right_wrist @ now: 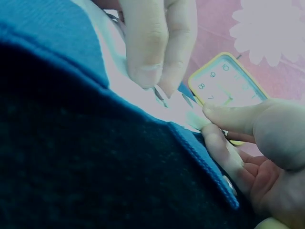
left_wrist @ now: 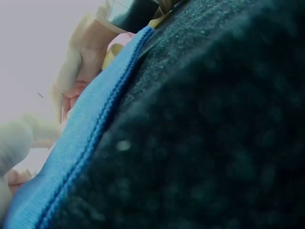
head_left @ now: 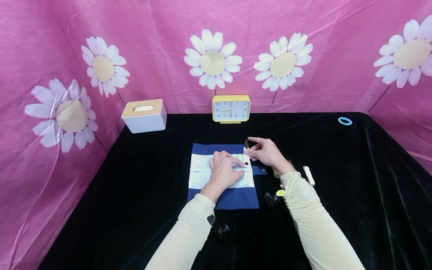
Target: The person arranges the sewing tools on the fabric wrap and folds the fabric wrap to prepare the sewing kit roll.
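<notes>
A blue cloth roll with white pocket panels lies spread flat, its short snap strap sticking out to the right. My left hand rests on the white panel with bent fingers; its thumb and fingertip pinch the pocket edge. Against the panel's right side stands a slim white-handled tool with a black tip and a black dot. My right hand pinches this tool near its upper part, thumb and index finger at its right side. The tool's exact kind cannot be told.
A yellow clock stands at the back, with a wood-topped tissue box to its left. Another small white piece lies beside the right forearm. A light-blue ring sits at the far right on the black tablecloth.
</notes>
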`<state>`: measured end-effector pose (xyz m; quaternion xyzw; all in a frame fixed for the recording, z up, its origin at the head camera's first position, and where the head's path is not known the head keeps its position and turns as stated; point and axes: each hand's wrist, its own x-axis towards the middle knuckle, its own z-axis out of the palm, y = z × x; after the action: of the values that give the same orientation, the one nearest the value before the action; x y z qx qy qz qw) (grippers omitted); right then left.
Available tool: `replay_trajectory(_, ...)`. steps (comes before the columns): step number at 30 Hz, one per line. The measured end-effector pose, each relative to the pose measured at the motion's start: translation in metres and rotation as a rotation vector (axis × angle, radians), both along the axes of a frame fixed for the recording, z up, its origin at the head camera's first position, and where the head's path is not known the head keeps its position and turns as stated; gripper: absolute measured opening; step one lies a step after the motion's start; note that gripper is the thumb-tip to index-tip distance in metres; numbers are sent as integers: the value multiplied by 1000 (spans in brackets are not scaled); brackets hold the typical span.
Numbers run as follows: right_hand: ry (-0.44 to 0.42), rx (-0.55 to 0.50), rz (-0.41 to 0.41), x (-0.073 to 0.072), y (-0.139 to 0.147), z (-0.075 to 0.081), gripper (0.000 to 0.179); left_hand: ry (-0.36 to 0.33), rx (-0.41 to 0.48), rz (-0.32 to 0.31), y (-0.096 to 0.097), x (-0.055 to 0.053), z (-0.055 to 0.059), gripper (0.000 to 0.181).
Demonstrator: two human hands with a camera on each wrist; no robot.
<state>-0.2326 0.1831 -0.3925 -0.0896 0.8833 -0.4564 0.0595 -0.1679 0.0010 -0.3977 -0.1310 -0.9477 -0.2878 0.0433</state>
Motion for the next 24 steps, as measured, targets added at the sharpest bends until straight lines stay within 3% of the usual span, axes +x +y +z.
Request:
replay_trajectory(7,-59,-28,19,-1,2,1,64,13,10,-18,0,-1,-3,12)
replay_trajectory(14,-51,31,39,-1,3,3,64,2,26,-36,1,-1,-3,12)
replay_trajectory(24,-37,24,30,0,1,0,64,6,40,-56,1,0,-5,10)
